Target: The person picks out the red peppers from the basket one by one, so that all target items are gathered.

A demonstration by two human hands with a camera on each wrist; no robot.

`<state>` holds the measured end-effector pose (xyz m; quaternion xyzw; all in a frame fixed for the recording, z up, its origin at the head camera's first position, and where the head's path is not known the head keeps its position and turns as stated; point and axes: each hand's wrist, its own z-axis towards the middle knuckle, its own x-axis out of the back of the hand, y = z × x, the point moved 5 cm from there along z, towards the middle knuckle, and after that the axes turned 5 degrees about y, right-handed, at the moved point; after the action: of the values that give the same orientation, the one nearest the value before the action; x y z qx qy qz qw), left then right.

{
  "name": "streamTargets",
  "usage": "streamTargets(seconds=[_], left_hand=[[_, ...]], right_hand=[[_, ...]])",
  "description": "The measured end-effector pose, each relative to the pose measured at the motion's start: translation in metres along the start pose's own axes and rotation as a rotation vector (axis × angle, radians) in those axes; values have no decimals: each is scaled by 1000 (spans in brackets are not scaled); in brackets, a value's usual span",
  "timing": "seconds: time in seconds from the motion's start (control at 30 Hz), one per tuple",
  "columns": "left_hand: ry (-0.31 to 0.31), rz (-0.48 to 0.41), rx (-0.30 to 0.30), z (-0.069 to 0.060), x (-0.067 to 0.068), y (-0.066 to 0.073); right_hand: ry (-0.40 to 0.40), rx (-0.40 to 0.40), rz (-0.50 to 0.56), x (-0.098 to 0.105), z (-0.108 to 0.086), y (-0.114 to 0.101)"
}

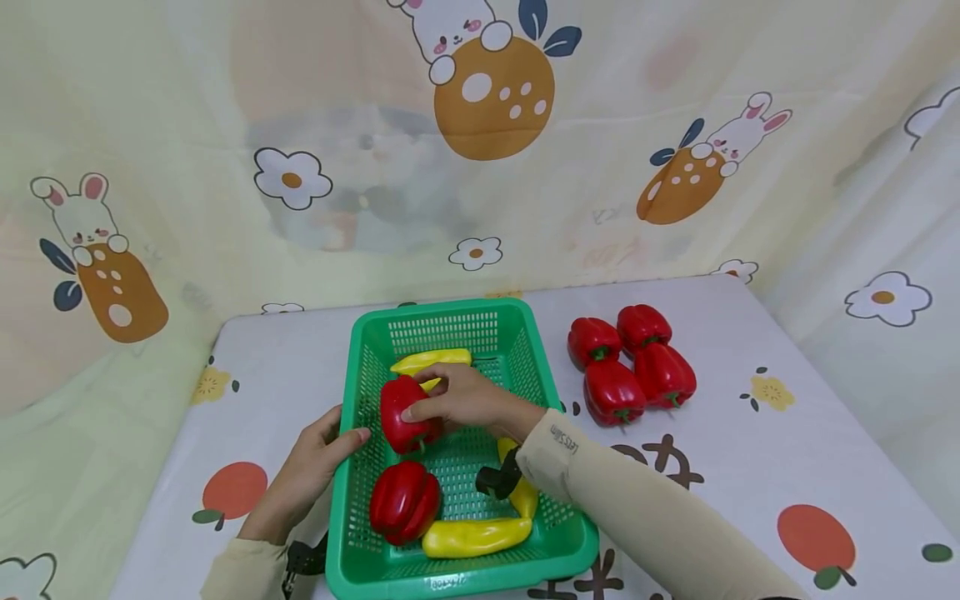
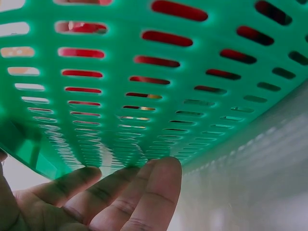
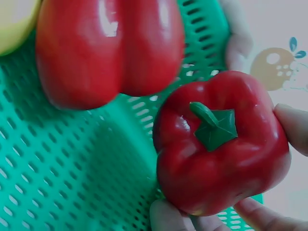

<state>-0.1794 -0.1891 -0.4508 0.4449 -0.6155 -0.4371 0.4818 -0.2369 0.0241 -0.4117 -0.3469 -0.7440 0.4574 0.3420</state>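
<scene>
My right hand (image 1: 472,396) holds a red bell pepper (image 1: 402,412) over the left part of a green plastic basket (image 1: 442,581). In the right wrist view, thumb and fingers lie around this bell pepper (image 3: 221,144), its green stem facing the camera. The left hand (image 1: 315,458) grips the basket's left side, thumb over the rim. From the left wrist view, its fingers (image 2: 156,192) reach along the outside of the slotted wall (image 2: 120,43). Another red bell pepper (image 1: 405,502) lies in the basket's near left, beside a yellow pepper (image 1: 477,537).
More yellow peppers lie in the basket, one at the far end (image 1: 431,360) and one along the right side (image 1: 525,497), partly behind the right wrist. Several red bell peppers (image 1: 615,392) sit grouped on the patterned tablecloth (image 1: 735,450) to the right. A printed curtain (image 1: 360,233) hangs behind.
</scene>
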Motion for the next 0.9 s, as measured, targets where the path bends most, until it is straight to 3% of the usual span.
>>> streamTargets(seconds=[0.23,0.9], left_hand=[[4,-3,-4,0,0,0],[3,0,-4,-1,0,0]], right_hand=[[39,19,-17,17,-11,-10],[123,27,65,56,-43,-18]])
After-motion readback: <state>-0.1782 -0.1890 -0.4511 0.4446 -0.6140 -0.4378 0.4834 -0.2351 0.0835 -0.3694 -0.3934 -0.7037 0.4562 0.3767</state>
